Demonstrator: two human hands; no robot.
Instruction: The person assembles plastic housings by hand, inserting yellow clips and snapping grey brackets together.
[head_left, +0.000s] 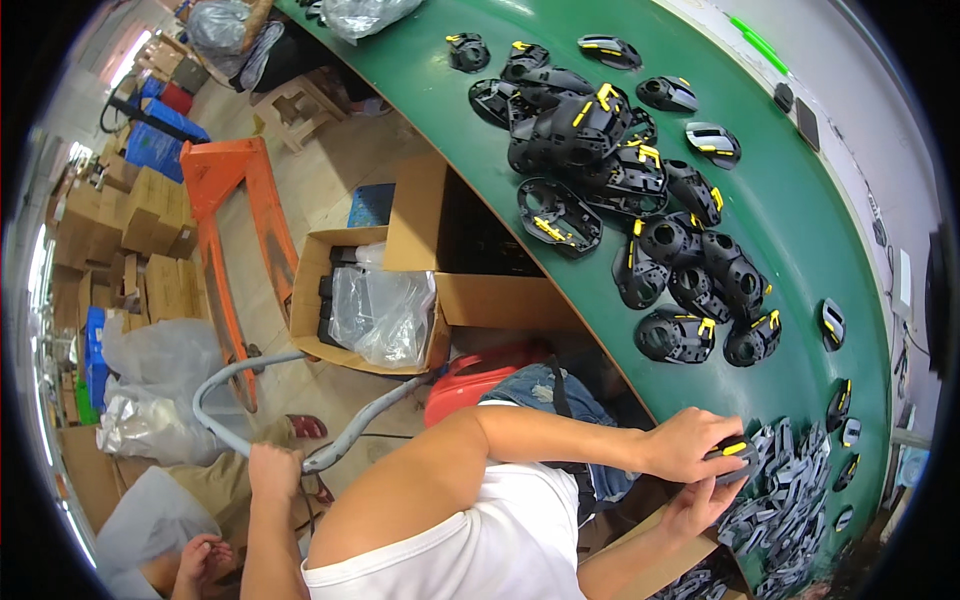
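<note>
A small black curved plastic shell with a yellow piece (735,455) is between my two hands at the near edge of the green table. From above, my left hand (690,445) curls its fingers over the shell and hides part of it. Below, my right hand (703,505) holds the same shell with its fingertips and thumb. Just right of my hands lies a heap of small grey plastic pieces (780,495). Farther up the table are piled larger black shells with yellow parts (580,130), some overlapping and some overturned.
Single shells, such as a silver-topped one (713,143), line the table's far side. An open cardboard box with clear bags (385,315), a red stool (480,380) and an orange pallet jack (225,170) stand left. Another person's fist (275,470) is by a grey curved tube (225,385).
</note>
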